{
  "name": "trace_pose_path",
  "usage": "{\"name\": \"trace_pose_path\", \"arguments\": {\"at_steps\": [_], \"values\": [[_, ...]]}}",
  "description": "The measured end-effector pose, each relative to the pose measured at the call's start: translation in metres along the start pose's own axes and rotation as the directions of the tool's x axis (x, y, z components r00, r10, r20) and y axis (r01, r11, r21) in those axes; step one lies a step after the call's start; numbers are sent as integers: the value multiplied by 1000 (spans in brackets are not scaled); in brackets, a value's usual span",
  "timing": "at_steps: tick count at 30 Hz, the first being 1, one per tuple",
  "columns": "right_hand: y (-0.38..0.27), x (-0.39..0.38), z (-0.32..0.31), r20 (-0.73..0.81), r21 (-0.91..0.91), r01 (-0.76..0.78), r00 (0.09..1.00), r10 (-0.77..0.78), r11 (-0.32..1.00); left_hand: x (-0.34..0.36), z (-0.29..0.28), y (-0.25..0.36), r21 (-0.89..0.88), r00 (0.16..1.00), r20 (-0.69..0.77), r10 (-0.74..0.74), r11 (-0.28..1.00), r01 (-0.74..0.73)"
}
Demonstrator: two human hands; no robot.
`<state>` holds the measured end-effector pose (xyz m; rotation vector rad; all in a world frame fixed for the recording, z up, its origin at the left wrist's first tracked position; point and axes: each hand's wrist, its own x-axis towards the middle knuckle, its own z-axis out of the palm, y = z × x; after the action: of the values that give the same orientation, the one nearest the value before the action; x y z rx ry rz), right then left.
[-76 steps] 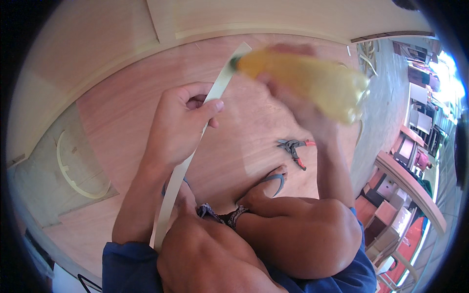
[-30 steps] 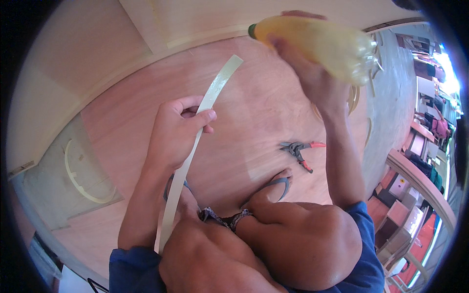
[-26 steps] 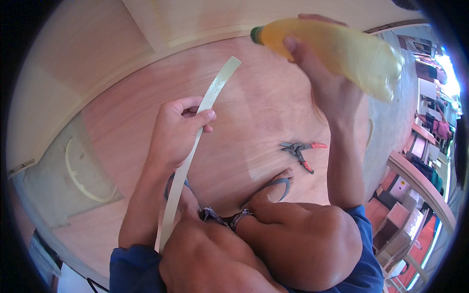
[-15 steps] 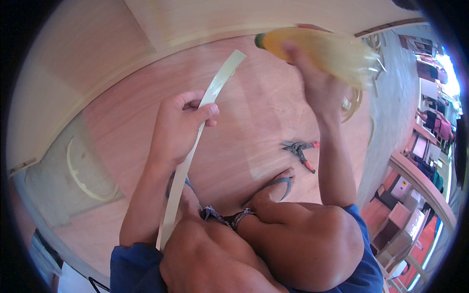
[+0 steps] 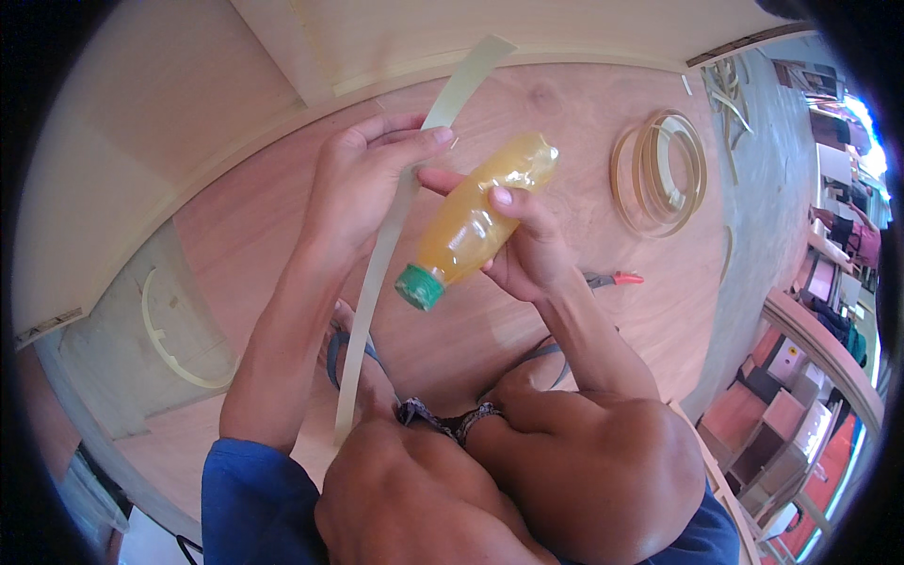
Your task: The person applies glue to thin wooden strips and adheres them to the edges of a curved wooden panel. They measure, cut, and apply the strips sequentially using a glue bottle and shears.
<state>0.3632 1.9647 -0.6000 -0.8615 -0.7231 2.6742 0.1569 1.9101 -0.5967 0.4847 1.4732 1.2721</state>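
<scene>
My left hand grips a long pale flexible strip, which runs from the upper wall side down toward my knees. My right hand holds a soft-looking plastic bottle of yellow liquid diagonally, its green cap down at the lower left, just right of the strip. Both hands are close together above the plywood sheet. Red-handled snips lie on the sheet, partly hidden behind my right arm.
Coiled banding lies on the plywood at the upper right. Offcuts lie on the concrete beside it, and a curved strip at left. A pale wooden panel bounds the top and left. Furniture and distant people are at far right.
My right hand has brought the bottle down and leftward from the top right, turning its cap downward. My left hand and the strip have moved slightly up. The banding coil is uncovered.
</scene>
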Motion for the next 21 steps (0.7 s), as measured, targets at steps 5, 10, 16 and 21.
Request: {"name": "trace_pose_path", "arguments": {"at_steps": [5, 10, 16, 21], "values": [[-7, 5, 1, 3, 171, 116, 993, -118, 978, -27, 0, -6, -212, 990, 113, -82, 972, 104], [-25, -5, 5, -207, -80, 315, 923, -325, 946, -54, -13, -23, 38, 989, 68, -129, 991, 127], [-41, -18, 20, 27, -871, 405, 605, -796, 279, -55, -7, -16, 106, 992, -40, -120, 987, 123], [-46, -13, 17, 174, -960, 279, 613, -771, 5, -58, 2, -5, 106, 997, -9, -82, 991, 82]]}}
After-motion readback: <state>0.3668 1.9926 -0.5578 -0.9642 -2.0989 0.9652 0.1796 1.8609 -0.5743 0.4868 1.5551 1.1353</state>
